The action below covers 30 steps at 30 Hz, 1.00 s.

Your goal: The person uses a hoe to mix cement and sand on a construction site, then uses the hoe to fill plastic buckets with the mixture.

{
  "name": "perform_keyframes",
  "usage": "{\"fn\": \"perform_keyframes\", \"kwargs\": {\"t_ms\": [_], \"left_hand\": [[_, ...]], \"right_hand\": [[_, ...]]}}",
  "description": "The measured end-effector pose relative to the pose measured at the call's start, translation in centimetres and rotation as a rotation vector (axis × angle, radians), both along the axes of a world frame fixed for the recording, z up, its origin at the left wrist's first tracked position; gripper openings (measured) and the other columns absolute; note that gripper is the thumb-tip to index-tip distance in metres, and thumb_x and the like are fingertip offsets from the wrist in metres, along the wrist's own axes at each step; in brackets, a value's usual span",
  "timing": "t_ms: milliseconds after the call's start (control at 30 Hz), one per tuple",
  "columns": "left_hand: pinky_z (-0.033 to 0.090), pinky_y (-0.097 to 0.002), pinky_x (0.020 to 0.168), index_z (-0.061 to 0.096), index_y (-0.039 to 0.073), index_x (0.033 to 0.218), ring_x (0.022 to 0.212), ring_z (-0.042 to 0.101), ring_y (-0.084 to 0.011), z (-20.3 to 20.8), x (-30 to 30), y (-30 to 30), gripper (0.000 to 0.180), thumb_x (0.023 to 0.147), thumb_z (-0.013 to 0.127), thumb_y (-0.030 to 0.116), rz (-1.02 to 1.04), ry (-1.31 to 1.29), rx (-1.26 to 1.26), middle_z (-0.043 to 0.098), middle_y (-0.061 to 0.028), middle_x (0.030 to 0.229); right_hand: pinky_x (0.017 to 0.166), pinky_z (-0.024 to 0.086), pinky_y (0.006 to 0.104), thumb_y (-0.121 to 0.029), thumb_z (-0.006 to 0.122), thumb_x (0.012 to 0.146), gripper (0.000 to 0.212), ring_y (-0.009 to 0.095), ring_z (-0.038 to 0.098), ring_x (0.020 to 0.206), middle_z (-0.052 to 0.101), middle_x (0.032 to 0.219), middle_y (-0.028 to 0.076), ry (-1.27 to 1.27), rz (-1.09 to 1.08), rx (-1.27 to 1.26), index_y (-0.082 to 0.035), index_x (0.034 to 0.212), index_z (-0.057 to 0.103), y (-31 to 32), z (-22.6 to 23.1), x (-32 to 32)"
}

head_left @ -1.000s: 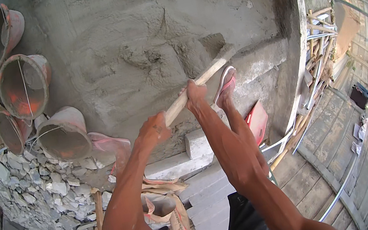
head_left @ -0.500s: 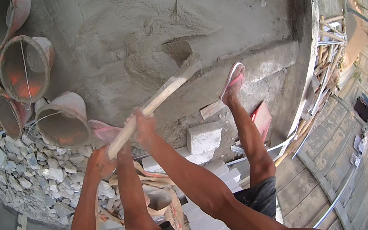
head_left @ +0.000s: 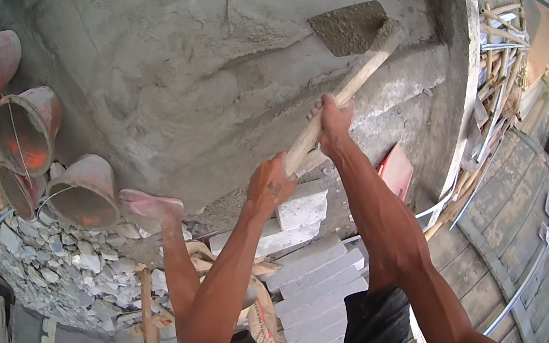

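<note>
A hoe with a pale wooden handle [head_left: 364,73] reaches up to the right, its flat blade [head_left: 349,30] coated in grey mortar. My left hand [head_left: 271,185] is wrapped round the handle's near end. Farther up the handle, my right hand [head_left: 335,120] grips it too. The blade is over wet grey mortar [head_left: 212,65] spread in a walled bed; whether it touches the surface is hard to tell. One foot in a pink flip-flop [head_left: 152,203] stands at the mortar's near left edge.
Several mortar-stained buckets [head_left: 84,194] lie tipped at the left beside broken stones [head_left: 55,261]. White blocks [head_left: 303,207] and stacked grey blocks [head_left: 317,289] are near my legs. A low wall [head_left: 469,86] bounds the bed at right, with bamboo and scrap wood [head_left: 505,83] beyond it.
Both hands have swung the hoe to the right and farther out. Its blade, partly sunk in the mortar heap before, now shows its whole coated face.
</note>
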<state>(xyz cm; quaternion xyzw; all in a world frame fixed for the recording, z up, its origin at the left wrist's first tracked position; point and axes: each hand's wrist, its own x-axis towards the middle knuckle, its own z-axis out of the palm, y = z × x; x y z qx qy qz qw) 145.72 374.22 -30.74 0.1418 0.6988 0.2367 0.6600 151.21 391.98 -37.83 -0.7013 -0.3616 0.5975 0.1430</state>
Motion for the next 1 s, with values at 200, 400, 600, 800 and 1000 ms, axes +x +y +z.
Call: {"fn": "perform_keyframes", "kwargs": {"t_ms": [200,400,600,800,1000], "left_hand": [[0.053,-0.0474,0.08,0.06,-0.002,0.107,0.092,0.068,-0.0431,-1.3,-1.6,3.5,0.032,0.08,0.066,0.013,0.007,0.018,-0.006,0.069,-0.0273,0.096],[0.053,-0.0475,0.081,0.061,-0.003,0.107,0.095,0.068,-0.0435,-0.1,-5.7,-5.3,0.034,0.079,0.068,0.015,-0.113,0.034,-0.044,0.068,-0.0279,0.096],[0.053,-0.0472,0.082,0.061,-0.001,0.11,0.096,0.067,-0.0431,0.5,-9.4,-17.1,0.039,0.078,0.07,0.018,-0.149,0.035,-0.154,0.069,-0.0272,0.097],[0.054,-0.0478,0.083,0.061,0.002,0.111,0.099,0.068,-0.0406,1.6,-13.1,-27.0,0.038,0.082,0.07,0.024,-0.274,0.101,-0.208,0.069,-0.0245,0.101],[0.053,-0.0477,0.086,0.062,0.0,0.114,0.099,0.066,-0.0415,5.4,-15.1,-32.9,0.043,0.077,0.072,0.019,-0.216,0.101,-0.32,0.069,-0.026,0.1]], "right_hand": [[0.045,0.051,0.038,-0.003,0.057,0.091,0.023,0.021,0.053,0.052,0.05,0.071,0.01,-0.176,0.057,0.003,0.002,0.106,0.04,3.9,-3.0,-0.4],[0.043,0.052,0.0393,-0.002,0.057,0.09,0.042,0.023,0.056,0.052,0.051,0.075,0.013,-0.156,-0.016,-0.1,0.004,0.121,0.03,-6.2,-3.7,-2.0],[0.042,0.05,0.0398,-0.002,0.056,0.089,0.045,0.023,0.055,0.053,0.05,0.076,0.014,-0.153,-0.041,-0.161,0.001,0.124,0.027,-18.8,-2.1,-7.8],[0.044,0.049,0.0395,-0.001,0.054,0.09,0.04,0.021,0.052,0.052,0.049,0.075,0.011,-0.01,-0.217,-0.338,-0.006,0.122,0.03,-29.4,-1.9,-9.8],[0.05,0.051,0.0396,-0.005,0.057,0.09,0.02,0.019,0.054,0.057,0.052,0.073,0.01,0.055,-0.217,-0.498,-0.002,0.104,0.043,-36.7,0.6,-11.6]]}}
